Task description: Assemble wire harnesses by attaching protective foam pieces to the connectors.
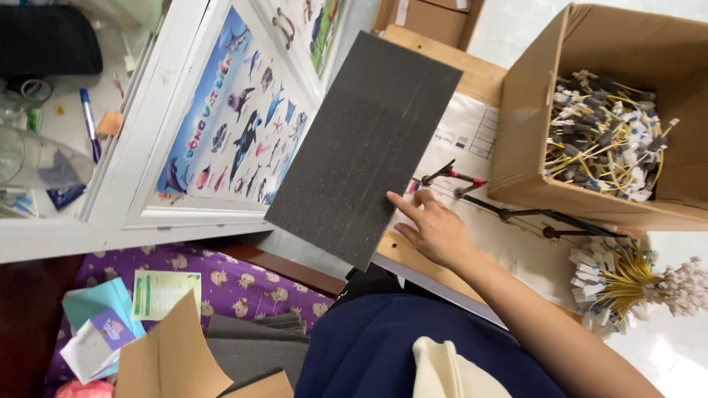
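Note:
My right hand (435, 230) reaches in from the lower right and grips the right edge of a dark grey foam sheet (361, 147) with its fingertips. The rectangular sheet is tilted and hangs out past the edge of the wooden board (479, 74). Just beyond my fingers a small red-handled tool (455, 175) lies on a white printed paper (516, 250). My left hand is out of view.
An open cardboard box (531, 96) at the right holds several yellow cables with white and grey plugs. A loose bundle of the same cables (623, 280) lies below it, beside a black tool (549, 219). A sea-animal poster (236, 118) covers a white cabinet door. More grey sheets (254, 346) and cardboard (173, 354) lie at bottom left.

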